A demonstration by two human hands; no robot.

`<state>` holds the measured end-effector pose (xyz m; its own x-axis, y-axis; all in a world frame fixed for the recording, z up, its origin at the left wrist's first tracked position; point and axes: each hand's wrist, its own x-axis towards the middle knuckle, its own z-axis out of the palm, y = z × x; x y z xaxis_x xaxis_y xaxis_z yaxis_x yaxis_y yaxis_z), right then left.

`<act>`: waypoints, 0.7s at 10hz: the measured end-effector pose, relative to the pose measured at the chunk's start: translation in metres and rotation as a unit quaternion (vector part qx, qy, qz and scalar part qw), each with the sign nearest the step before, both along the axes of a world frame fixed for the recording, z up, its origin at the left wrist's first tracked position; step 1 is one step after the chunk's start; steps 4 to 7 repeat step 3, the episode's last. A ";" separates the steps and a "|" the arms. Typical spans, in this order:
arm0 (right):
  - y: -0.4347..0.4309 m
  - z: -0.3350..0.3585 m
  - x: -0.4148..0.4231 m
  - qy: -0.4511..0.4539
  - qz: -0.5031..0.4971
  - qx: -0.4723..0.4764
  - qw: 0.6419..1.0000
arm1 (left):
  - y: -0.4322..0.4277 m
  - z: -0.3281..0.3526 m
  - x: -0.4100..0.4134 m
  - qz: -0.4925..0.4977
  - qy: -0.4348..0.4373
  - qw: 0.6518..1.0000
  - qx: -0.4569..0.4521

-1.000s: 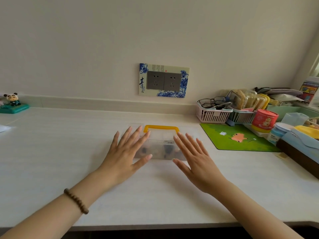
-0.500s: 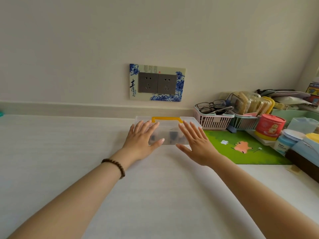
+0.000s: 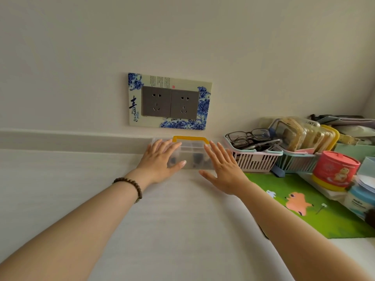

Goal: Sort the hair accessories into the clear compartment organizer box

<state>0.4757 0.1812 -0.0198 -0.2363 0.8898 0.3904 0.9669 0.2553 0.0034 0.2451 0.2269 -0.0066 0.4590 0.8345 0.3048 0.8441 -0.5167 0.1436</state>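
Observation:
The clear compartment organizer box with a yellow handle stands closed at the back of the white counter, against the wall ledge. Dark hair accessories show dimly through its front wall. My left hand lies flat with fingers spread against the box's left front. My right hand is flat with fingers spread against its right front. Neither hand grips anything.
A pink basket with glasses sits right beside the box, then a teal basket, a red tin and a green mat. A double wall socket is above the box. The white counter extends towards me.
Both hands have slid the box away from me across the counter until it sits against the back wall ledge beside the pink basket. My arms are now stretched out.

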 end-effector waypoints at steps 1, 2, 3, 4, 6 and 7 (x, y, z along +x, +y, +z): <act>0.006 -0.006 0.001 0.005 0.004 0.013 1.000 | 0.006 -0.004 0.000 -0.004 0.000 1.000 0.009; 0.008 -0.006 0.002 0.010 0.004 0.013 1.000 | 0.007 -0.003 0.000 -0.004 0.005 1.000 0.015; 0.004 -0.001 -0.001 0.016 0.000 -0.013 1.000 | 0.003 0.001 0.002 0.003 0.011 1.000 0.001; 0.004 -0.001 -0.001 0.016 0.000 -0.013 1.000 | 0.003 0.001 0.002 0.003 0.011 1.000 0.001; 0.004 -0.001 -0.001 0.016 0.000 -0.013 1.000 | 0.003 0.001 0.002 0.003 0.011 1.000 0.001; 0.004 -0.001 -0.001 0.016 0.000 -0.013 1.000 | 0.003 0.001 0.002 0.003 0.011 1.000 0.001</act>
